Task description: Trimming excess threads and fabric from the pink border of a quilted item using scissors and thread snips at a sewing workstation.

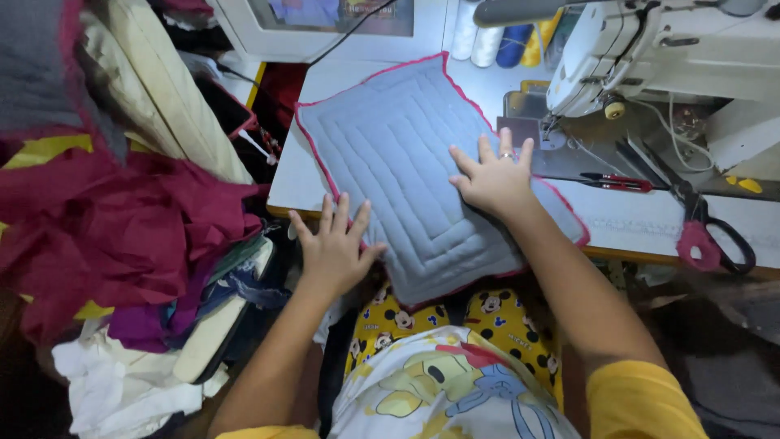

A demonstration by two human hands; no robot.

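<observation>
At centre frame a grey quilted pad point(414, 171) lies flat on the white sewing table point(642, 223), its near edge overhanging toward the person's lap. Concentric rectangular quilting lines are complete, and red edging runs along every visible border, so stitching appears finished; any further handling cannot be judged. The left hand point(337, 248) rests open, fingers spread, on the pad's lower-left edge. The right hand point(494, 179) presses flat, released, near its right side. The sewing machine point(626, 49) stands upper right; pink-handled scissors point(707, 232) lie at right.
</observation>
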